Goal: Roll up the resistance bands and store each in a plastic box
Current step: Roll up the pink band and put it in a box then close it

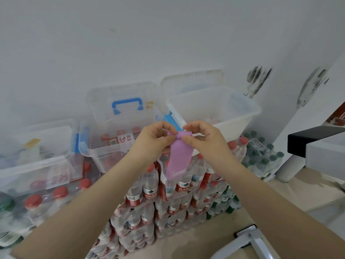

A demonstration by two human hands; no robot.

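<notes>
both hands raised over stacked water bottle packs (168,193). left hand (155,139) and right hand (202,136) each pinch the rolled top of a purple resistance band (179,156); its free end hangs down. three clear plastic boxes (214,107) sit behind, the right one open

The purple resistance band (179,156) is rolled at its top end and hangs down flat, just in front of the open clear plastic box (212,111), lower than its rim.
</notes>
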